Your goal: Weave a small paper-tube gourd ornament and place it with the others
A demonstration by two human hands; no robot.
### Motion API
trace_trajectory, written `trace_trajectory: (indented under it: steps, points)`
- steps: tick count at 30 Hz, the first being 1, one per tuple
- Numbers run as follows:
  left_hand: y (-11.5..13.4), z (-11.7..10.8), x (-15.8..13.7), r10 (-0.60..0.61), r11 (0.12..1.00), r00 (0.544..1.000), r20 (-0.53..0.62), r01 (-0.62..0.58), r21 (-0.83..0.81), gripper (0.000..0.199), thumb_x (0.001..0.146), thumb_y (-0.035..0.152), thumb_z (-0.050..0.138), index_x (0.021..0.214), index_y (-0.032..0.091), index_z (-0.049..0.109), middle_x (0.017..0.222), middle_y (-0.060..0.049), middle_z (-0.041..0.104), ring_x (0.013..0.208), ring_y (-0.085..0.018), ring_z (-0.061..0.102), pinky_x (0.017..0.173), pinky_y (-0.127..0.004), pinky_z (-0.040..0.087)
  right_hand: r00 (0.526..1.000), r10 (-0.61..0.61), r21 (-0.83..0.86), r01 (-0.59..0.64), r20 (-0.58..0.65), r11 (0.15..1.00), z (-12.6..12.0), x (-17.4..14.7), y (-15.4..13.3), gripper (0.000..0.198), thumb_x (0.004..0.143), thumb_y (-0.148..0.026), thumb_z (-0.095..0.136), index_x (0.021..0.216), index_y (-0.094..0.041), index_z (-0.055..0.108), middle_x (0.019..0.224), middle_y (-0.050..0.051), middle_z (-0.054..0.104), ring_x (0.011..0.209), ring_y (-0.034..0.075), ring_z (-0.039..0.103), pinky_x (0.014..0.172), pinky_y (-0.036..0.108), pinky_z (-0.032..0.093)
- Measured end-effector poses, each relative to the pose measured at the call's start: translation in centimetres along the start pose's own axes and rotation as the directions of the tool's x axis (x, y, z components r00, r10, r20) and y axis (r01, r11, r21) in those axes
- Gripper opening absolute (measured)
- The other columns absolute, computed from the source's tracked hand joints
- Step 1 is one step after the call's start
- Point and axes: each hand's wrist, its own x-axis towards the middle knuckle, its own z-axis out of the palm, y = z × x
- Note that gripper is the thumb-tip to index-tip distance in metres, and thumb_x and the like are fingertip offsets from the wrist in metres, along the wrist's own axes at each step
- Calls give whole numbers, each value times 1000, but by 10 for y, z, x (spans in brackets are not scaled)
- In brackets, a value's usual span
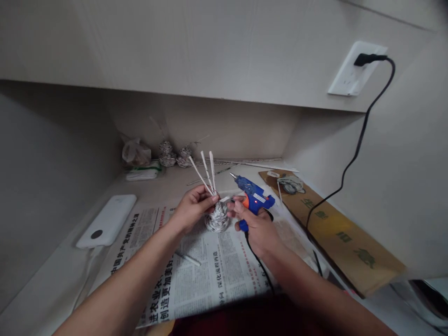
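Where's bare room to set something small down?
The tabletop between the power bank and the woven gourds; also the newspaper between the loose stick and the black cord. It's crowded around the left hand, right hand, glue gun and woven piece, and in the back-left corner, with the bag and packet.

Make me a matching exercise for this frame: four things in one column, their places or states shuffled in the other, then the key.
Things
1. glue gun
2. woven piece
3. white rectangular device
4. black plug

Places or states
A. in the wall socket
B. topped by raised paper sticks
C. gripped in the right hand
D. left of the newspaper

Pairs: 1-C, 2-B, 3-D, 4-A
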Motion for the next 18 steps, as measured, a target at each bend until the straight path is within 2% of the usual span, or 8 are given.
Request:
trace_trajectory:
  steps: [5,12,18]
  points:
    - [1,1,0,3,1000,1000,-2,-3,6,21,70,27,74,81,15,62,68,1,61,57,-8,54,54,-18,44,997,-58,165,66,-56,984,17,6,7,29,64,-28,78,87,-19,64,73,0,66,66,15,62,46,22,40]
    - [1,3,0,1,1000,1000,-31,-1,-20,21,67,28,76,78,15,62,64,2,60,54,-8,52,53,-19,43,973,-221,19,223,-70,975,17,6,5,17,69,-27,73,82,-21,65,74,1,67,61,16,59,49,26,41]
    - [1,3,0,33,999,997,-72,-30,36,23,66,30,77,75,15,62,62,3,58,54,-8,52,53,-20,44,957,-270,44,276,-101,960,13,9,4,17,69,-27,75,80,-20,65,76,1,64,59,15,56,49,27,40]
